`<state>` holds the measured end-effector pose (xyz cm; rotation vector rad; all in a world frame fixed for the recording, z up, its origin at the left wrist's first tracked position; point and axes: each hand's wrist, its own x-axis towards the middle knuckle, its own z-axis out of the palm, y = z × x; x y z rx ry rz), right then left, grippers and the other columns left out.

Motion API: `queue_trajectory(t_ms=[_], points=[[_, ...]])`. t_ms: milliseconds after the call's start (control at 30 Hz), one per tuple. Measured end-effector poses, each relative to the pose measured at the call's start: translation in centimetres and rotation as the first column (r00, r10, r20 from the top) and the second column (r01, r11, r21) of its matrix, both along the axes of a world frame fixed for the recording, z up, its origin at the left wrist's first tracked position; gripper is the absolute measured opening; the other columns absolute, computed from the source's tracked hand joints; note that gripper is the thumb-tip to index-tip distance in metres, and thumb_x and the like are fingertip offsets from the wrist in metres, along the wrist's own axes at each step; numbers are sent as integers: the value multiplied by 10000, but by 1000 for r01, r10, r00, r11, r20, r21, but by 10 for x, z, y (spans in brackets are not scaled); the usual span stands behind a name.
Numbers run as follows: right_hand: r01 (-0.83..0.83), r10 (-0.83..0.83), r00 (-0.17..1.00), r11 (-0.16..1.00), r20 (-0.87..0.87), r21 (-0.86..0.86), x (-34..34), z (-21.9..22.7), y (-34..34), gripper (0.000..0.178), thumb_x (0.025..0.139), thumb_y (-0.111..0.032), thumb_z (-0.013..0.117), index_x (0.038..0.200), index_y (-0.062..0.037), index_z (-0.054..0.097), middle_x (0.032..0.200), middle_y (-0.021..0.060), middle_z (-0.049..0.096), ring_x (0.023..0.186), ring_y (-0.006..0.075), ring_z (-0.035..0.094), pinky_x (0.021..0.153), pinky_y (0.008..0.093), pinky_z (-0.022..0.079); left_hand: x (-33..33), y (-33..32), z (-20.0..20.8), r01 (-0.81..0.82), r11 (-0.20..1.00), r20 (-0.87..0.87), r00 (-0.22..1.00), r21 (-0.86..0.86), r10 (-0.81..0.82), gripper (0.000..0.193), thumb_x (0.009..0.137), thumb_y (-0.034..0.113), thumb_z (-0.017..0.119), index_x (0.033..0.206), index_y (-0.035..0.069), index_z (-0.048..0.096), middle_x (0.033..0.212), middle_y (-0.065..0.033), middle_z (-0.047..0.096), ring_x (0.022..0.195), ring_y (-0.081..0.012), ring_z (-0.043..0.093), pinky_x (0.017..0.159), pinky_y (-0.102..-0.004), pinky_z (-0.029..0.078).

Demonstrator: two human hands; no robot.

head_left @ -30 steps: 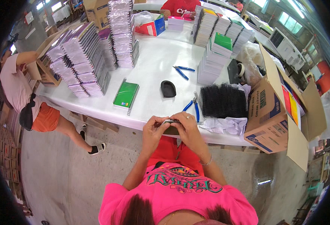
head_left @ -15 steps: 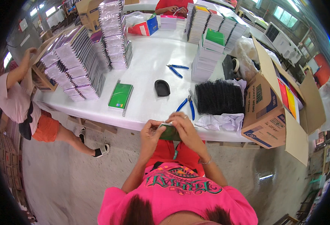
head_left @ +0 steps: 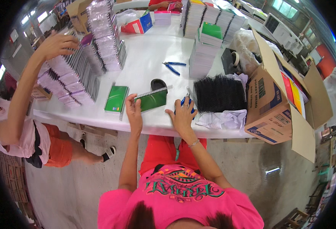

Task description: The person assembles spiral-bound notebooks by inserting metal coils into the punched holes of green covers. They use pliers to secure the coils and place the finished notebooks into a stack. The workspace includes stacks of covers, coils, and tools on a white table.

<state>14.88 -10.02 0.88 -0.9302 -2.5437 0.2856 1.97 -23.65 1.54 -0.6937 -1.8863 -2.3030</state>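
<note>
Green covers a small rectangular spiral notebook [head_left: 151, 100] near the front of a white-topped table [head_left: 145, 53], its wire coil along the far edge and sticking out past the right-hand corner. The person's left hand [head_left: 134, 112] pinches its left end between thumb and fingers, with little gap between them; whether the notebook touches the tabletop is hard to tell. To its right, the right hand [head_left: 184, 114] is palm down over blue-handled pliers [head_left: 182, 101], thumb spread out to the left, fingers over the handles; how firmly they have closed cannot be told. Just left of the left hand, a second green spiral notebook [head_left: 116, 99] lies flat. Directly behind the held notebook and partly hidden by it sits a black, rounded, shallow holder [head_left: 158, 84]. Farther back, another pair of blue-handled pliers [head_left: 174, 67] lies with its handles apart. Right of the right hand is a dense heap of black wire coils [head_left: 215, 93], with crumpled white material [head_left: 225, 120] at its near side and an open brown cardboard box [head_left: 269, 110] beyond. At far left, a co-worker's raised hand [head_left: 63, 44] is near tall stacks of spiral-bound notebooks [head_left: 78, 78].
</note>
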Motion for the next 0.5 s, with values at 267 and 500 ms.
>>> queue_trajectory(t_ms=[267,500], points=[[-106,87,982,989,-166,-103,35,-1,19,738,780,-195,662,1444,-65,367,1358,319,404,1272,473,376,1044,596,282,19,12,2,-2,968,-94,995,-252,-23,281,922,92,656,1196,29,656,1084,-91,620,996,-171,589,908,-296,473],[-333,216,917,879,-336,-342,51,16,29,662,820,-128,603,1436,-19,386,1221,237,534,1100,393,518,965,512,403,32,6,28,65,985,162,986,-157,-39,201,925,164,670,1051,10,701,981,-89,650,851,-146,619,688,-291,515]])
